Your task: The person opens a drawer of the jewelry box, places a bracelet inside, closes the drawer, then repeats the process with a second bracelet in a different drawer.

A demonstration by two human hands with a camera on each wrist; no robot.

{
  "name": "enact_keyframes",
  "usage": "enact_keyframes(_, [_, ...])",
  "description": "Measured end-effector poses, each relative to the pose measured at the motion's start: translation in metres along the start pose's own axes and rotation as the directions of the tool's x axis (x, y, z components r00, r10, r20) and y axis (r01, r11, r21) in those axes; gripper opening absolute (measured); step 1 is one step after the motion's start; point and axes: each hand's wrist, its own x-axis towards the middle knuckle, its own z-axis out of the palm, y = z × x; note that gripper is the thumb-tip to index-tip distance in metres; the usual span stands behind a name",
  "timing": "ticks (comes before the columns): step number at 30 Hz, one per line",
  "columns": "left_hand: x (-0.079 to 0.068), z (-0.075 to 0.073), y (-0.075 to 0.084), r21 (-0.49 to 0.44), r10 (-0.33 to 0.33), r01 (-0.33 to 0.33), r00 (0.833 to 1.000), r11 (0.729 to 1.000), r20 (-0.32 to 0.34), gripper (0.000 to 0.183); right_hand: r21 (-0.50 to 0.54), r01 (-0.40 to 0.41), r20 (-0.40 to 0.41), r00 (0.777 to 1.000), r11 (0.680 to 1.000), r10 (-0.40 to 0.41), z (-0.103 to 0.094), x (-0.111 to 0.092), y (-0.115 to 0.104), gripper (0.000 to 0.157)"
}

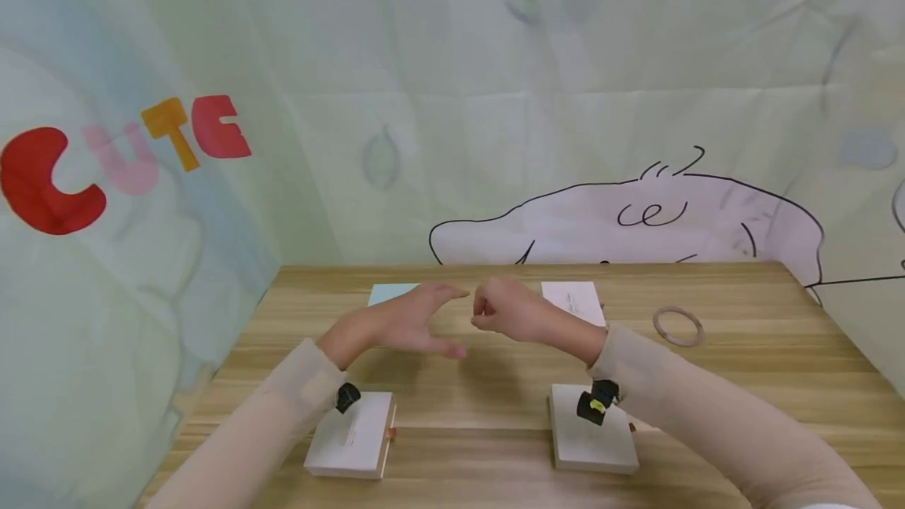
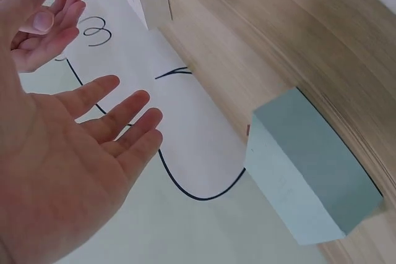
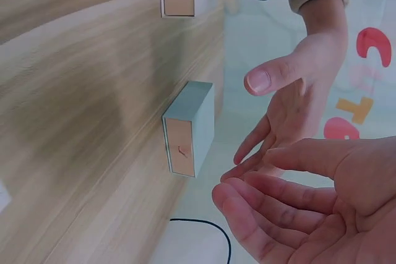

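My left hand (image 1: 406, 320) is held above the middle of the table, its fingers extended and its thumb apart. Facing it from the right, my right hand (image 1: 512, 309) has loosely bent fingers. Neither hand holds anything; only a small gap parts their fingertips in the head view. Partly behind the left hand lies a light blue box (image 1: 389, 293), seen also as a blue-green box (image 2: 309, 165) in the left wrist view. A white box (image 1: 574, 298) is behind the right wrist. Closer in are a left white box (image 1: 353, 434) and a right white box (image 1: 594, 438), below the forearms.
A pale purple ring (image 1: 679, 326) lies on the wooden table (image 1: 481, 462), right of the far white box. Behind the table hangs a printed cloth (image 1: 452, 140) with a cartoon outline and coloured letters. Small dark devices sit at both cuffs.
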Motion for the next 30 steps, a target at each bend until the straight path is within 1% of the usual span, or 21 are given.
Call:
enact_keyframes(3, [-0.001, 0.002, 0.007, 0.002, -0.008, 0.008, 1.000, 1.000, 0.020, 0.093, 0.023, -0.009, 0.004, 1.000, 1.000, 0.009, -0.003, -0.009, 0.000, 0.008])
enact_keyframes(4, [-0.001, 0.003, 0.008, 0.008, -0.003, 0.003, 1.000, 1.000, 0.024, 0.093, 0.036, -0.019, 0.011, 1.000, 0.999, 0.019, -0.003, -0.013, 0.000, 0.008])
enact_keyframes(9, [0.000, 0.008, 0.016, 0.058, 0.041, -0.044, 0.998, 0.997, 0.039, 0.092, 0.056, -0.016, 0.025, 1.000, 0.998, 0.015, -0.005, -0.026, 0.001, 0.007])
enact_keyframes(15, [0.002, 0.014, 0.026, 0.078, 0.080, -0.084, 0.995, 0.993, 0.053, 0.094, 0.021, 0.029, 0.016, 0.999, 0.999, -0.029, -0.006, -0.040, 0.006, 0.007])
enact_keyframes(17, [0.003, 0.017, 0.030, 0.083, 0.089, -0.093, 0.995, 0.992, 0.054, 0.096, 0.016, 0.028, 0.015, 0.999, 0.999, -0.028, -0.007, -0.046, 0.009, 0.007])
enact_keyframes(22, [0.006, 0.023, 0.040, 0.094, 0.088, -0.095, 0.993, 0.991, 0.073, 0.101, -0.006, 0.050, -0.016, 0.999, 0.999, -0.051, -0.010, -0.063, 0.017, 0.006])
enact_keyframes(25, [0.007, 0.027, 0.047, 0.124, 0.090, -0.101, 0.992, 0.987, 0.086, 0.102, -0.011, 0.061, -0.039, 0.997, 0.998, -0.061, -0.012, -0.075, 0.023, 0.006])
enact_keyframes(27, [0.008, 0.029, 0.052, 0.153, 0.107, -0.119, 0.990, 0.981, 0.088, 0.100, -0.009, 0.062, -0.053, 0.997, 0.998, -0.062, -0.013, -0.082, 0.028, 0.007])
enact_keyframes(30, [0.008, 0.032, 0.061, 0.179, 0.141, -0.156, 0.986, 0.971, 0.093, 0.100, 0.006, 0.026, -0.059, 0.998, 1.000, -0.026, -0.016, -0.093, 0.036, 0.007])
